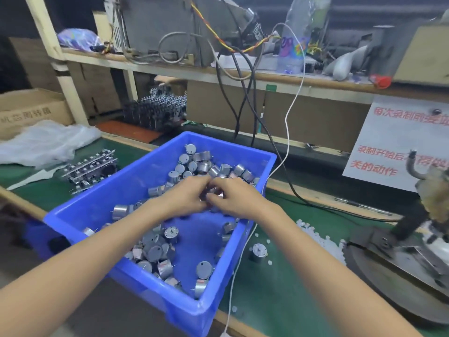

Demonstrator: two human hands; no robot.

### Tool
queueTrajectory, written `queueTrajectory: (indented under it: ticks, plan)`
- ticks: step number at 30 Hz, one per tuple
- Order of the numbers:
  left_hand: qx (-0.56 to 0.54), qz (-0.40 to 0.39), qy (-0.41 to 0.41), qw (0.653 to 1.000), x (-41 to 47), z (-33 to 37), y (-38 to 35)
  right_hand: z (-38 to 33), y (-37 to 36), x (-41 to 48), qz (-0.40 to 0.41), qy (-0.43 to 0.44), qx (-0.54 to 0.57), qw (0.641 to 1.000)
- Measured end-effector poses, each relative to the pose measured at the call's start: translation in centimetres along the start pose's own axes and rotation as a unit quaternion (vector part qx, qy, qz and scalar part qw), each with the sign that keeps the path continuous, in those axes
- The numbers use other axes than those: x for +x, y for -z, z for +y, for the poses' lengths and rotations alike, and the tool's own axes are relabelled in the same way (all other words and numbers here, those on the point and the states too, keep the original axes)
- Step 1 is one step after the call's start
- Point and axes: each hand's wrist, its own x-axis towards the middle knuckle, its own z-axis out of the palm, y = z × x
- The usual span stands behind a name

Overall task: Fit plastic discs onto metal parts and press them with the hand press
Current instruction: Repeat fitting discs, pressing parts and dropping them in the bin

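Left hand (pixel 184 198) and right hand (pixel 235 198) meet above blue bin (pixel 170 310), curled fingers jointly pinching metal part (pixel 215 192), probably to seat disc. Plastic discs (pixel 323 242) heaped on counter (pixel 279 300) beside hand press (pixel 413 229), within reach.

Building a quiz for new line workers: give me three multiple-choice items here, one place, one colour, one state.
1. Where does the pile of white plastic discs lie? A in the bin; B on the green mat right of the bin; C on a plate.
2. What colour is the bin? A red; B grey; C blue.
3. What are the hands doing? A left hand and right hand meet on a metal part over the bin; B both lie flat on the mat; C both hang idle.
Key: B, discs lie by the bin's right wall; C, blue walls; A, both hands' fingers curl round the part.
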Motion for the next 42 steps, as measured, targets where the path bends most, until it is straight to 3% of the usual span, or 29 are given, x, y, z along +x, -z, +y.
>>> queueTrajectory:
  ticks: [4,8,10,12,14,15,18,24,29,32,34,37,42]
  plan:
    - [-0.076,0.182,-0.023,0.980,0.9,5.2,0.3,1.2,1.4,-1.9,0.126,-0.010,0.164,0.978]
    - [-0.131,0.208,-0.068,0.967,2.5,12.1,-0.8,4.7,3.5,-6.0,0.240,-0.113,0.311,0.913]
    - [-0.111,0.126,-0.088,0.982,3.8,15.4,-2.0,7.2,4.3,-8.8,0.263,-0.155,0.318,0.898]
    - [-0.010,-0.051,-0.087,0.995,5.1,18.1,-3.5,9.9,4.2,-12.1,0.211,-0.201,0.266,0.919]
    - [0.087,-0.193,-0.064,0.975,6.1,19.9,-5.6,12.0,2.8,-15.7,0.134,-0.260,0.184,0.939]
    - [0.120,-0.216,-0.045,0.968,6.3,20.3,-7.0,12.8,1.9,-17.5,0.116,-0.287,0.170,0.936]
    - [0.154,-0.189,0.029,0.969,5.6,19.3,-11.3,13.3,-0.9,-21.9,0.126,-0.306,0.230,0.915]
    - [-0.027,-0.119,0.138,0.983,5.3,16.0,-16.5,12.5,-4.1,-24.2,0.140,-0.277,0.317,0.896]
    - [-0.063,-0.057,0.117,0.989,4.8,16.0,-17.3,12.5,-4.5,-23.9,0.194,-0.276,0.399,0.853]
    - [-0.180,-0.016,0.090,0.979,2.5,16.6,-17.3,12.7,-5.2,-24.1,0.236,-0.286,0.423,0.826]
    - [-0.259,-0.036,0.057,0.963,0.4,17.4,-17.8,12.6,-5.8,-24.3,0.269,-0.292,0.423,0.815]
    - [-0.293,-0.062,0.007,0.954,-2.0,17.9,-19.0,12.6,-6.4,-24.5,0.288,-0.284,0.397,0.824]
    - [-0.254,0.023,-0.030,0.966,-3.0,17.1,-20.2,12.6,-6.9,-24.8,0.283,-0.264,0.312,0.868]
